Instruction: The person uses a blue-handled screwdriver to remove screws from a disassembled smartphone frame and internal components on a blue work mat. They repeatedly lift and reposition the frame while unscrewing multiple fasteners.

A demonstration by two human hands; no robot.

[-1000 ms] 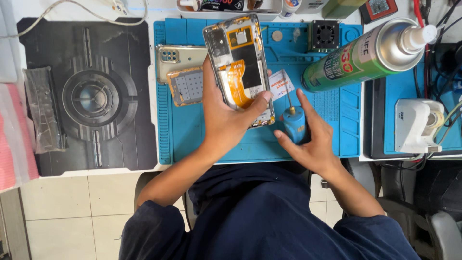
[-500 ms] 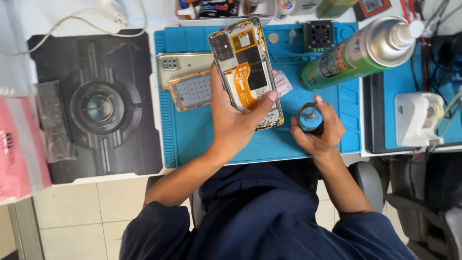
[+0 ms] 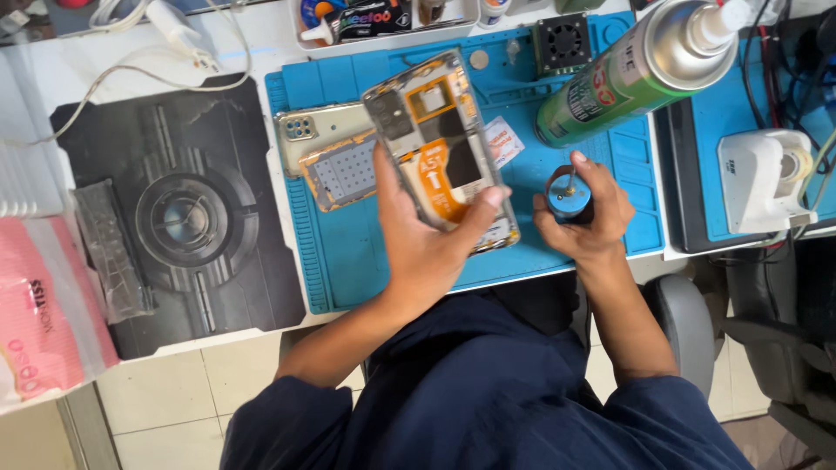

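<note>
My left hand [image 3: 427,239] holds an opened phone [image 3: 440,144] above the blue work mat [image 3: 348,261]; the phone's back is off, showing its frame and an orange flex cable. My right hand [image 3: 588,218] grips a small blue-handled tool [image 3: 570,198] upright, tip pointing up, just right of the phone. On the mat left of the phone lie a pale back cover [image 3: 318,130] and an orange-rimmed inner plate [image 3: 347,171].
A large green spray can [image 3: 636,74] lies tilted at the mat's far right. A small black fan [image 3: 562,39], a white device [image 3: 766,178], a tray of tubes [image 3: 383,19], a black pad [image 3: 187,218] and a pink packet [image 3: 43,322] surround the work area.
My right hand took the blue tool off the mat and raised it upright. The phone in my left hand has tilted slightly. The camera view has shifted.
</note>
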